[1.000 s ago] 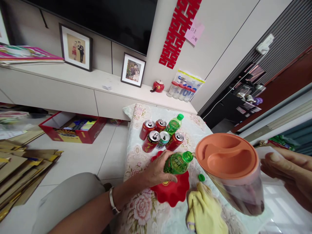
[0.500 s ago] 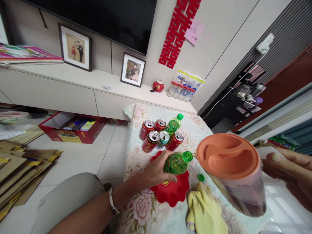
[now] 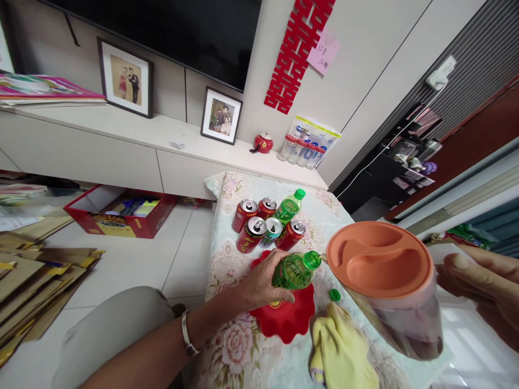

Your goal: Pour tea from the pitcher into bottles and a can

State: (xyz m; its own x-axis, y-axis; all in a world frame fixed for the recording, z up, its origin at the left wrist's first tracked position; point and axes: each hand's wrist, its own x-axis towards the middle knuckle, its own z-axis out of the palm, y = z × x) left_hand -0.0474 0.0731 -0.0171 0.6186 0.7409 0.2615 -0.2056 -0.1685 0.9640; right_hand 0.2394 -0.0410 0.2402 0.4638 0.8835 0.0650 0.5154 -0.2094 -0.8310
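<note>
With the left hand [image 3: 263, 281] wrapped round the uncapped green drink bottle [image 3: 294, 272] and the right hand [image 3: 482, 275] clasping the orange-lidded pitcher [image 3: 391, 294] by its handle [image 3: 445, 255], a wobbling spout [image 3: 324, 258] could spill outside.

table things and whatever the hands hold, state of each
Held bottle: uncapped, in left hand
Pitcher: lidded, tilted, in right hand
Green cap: off, on tablecloth
Standing bottle: capped
Five cans: upright, openings unclear
Yellow cloth: crumpled
Red dish: partly hidden by left hand
</note>
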